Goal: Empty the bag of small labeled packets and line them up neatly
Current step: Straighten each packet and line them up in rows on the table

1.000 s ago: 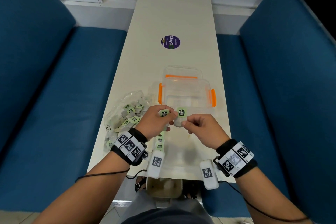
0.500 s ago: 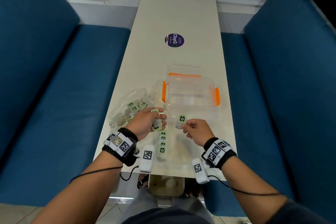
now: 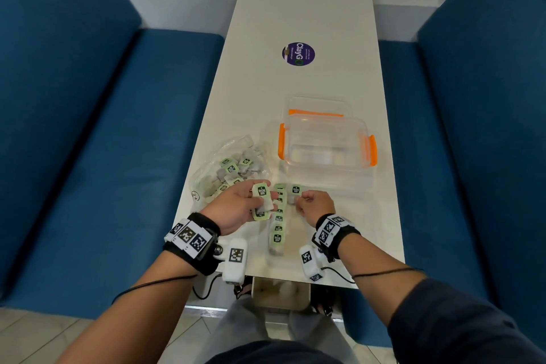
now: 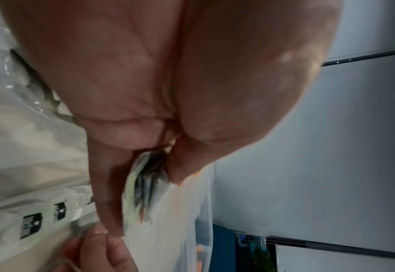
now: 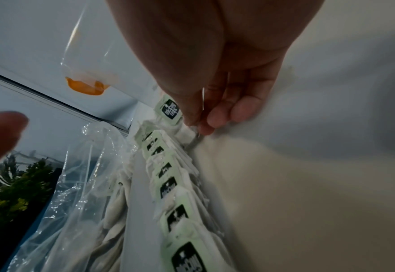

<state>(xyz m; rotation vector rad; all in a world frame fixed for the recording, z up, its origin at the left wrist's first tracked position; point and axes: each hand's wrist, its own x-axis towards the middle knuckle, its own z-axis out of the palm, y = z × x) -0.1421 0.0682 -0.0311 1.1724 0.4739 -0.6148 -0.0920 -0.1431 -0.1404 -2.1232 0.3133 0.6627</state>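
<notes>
A clear plastic bag (image 3: 227, 170) with several green-labeled packets inside lies at the table's left edge. A row of packets (image 3: 279, 217) runs away from me at the table's near end, also seen in the right wrist view as a row of packets (image 5: 168, 185). My left hand (image 3: 262, 201) holds two packets (image 3: 261, 191) just left of the row, and the left wrist view shows those packets (image 4: 145, 185) between thumb and fingers. My right hand (image 3: 299, 200) pinches one packet (image 3: 296, 190) at the row's far end, its label (image 5: 169, 110) standing up above the table.
A clear box with orange latches (image 3: 326, 142) stands just beyond the hands, its lid (image 3: 316, 105) behind it. A purple round sticker (image 3: 298, 54) lies farther up the white table (image 3: 295, 9). Blue benches (image 3: 118, 142) flank both sides.
Both hands parted and came down toward the table. The right hand carried its packet to the row's far end; the left drew back to the left with its packets.
</notes>
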